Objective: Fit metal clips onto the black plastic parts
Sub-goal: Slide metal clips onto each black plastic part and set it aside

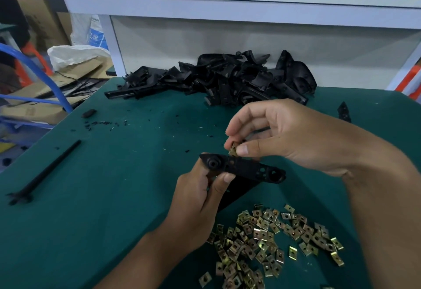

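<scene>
**K:** Right, status. The left hand (200, 191) grips the black bracket (245, 169) at its left end, thumb curled over the front face and fingers wrapped behind. It's held in the air above the green mat (102, 197), just beyond the loose clip pile (271, 243).

**M:** Orientation?

**K:** The long axis runs roughly left-right, right end dipping slightly. The broad face with the holes is turned up toward the camera. The round boss sits at the held end, and the larger hole at the free end.

**M:** Clip?

**K:** The right hand (284, 136) pinches one metal clip (232, 149) between thumb and fingertips, other fingers loosely curled. The clip touches the bracket's upper edge, right of the boss (can't tell if it's seated).

**M:** Handling?

**K:** I'd judge the bracket to be light, stiff moulded plastic, fine to hold by one end. The clip is small, thin, springy metal and probably slick, so pinch its flat sides and push it squarely onto the edge.

**M:** Stock?

**K:** The heap of black parts (227, 81) is well beyond the bracket, against the white shelf frame (227, 8).
</scene>
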Demonstrator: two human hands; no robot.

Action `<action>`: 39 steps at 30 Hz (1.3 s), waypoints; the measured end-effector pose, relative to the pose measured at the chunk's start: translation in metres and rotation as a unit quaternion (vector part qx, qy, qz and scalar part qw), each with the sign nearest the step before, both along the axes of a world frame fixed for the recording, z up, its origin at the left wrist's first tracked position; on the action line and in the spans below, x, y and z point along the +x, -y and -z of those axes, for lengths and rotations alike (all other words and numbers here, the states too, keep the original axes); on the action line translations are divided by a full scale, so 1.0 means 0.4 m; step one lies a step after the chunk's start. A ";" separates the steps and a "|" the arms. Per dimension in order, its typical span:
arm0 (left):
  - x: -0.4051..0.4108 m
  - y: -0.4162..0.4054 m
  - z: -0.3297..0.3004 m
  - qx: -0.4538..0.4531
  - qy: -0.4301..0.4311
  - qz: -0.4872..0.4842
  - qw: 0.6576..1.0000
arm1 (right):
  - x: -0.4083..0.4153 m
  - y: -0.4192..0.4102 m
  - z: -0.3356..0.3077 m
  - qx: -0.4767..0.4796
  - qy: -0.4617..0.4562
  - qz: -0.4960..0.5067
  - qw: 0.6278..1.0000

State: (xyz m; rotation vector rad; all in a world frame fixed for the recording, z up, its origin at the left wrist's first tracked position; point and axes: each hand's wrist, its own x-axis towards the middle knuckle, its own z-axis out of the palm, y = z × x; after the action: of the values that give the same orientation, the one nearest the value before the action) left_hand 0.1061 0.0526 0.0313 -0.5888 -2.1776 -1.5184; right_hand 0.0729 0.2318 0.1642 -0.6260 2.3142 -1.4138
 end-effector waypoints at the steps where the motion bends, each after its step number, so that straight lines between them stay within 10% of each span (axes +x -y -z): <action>1: 0.000 0.000 -0.001 -0.001 -0.004 -0.002 1.000 | 0.001 0.000 -0.001 0.000 0.002 -0.003 1.000; 39: 0.000 0.006 0.001 -0.033 -0.034 0.000 0.999 | 0.019 0.013 -0.005 0.082 -0.068 0.032 0.994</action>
State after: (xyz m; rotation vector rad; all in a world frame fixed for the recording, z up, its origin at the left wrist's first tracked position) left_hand 0.1060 0.0502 0.0310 -0.6530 -2.1838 -1.4108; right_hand 0.0805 0.2267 0.1662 -0.6228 2.5471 -1.2249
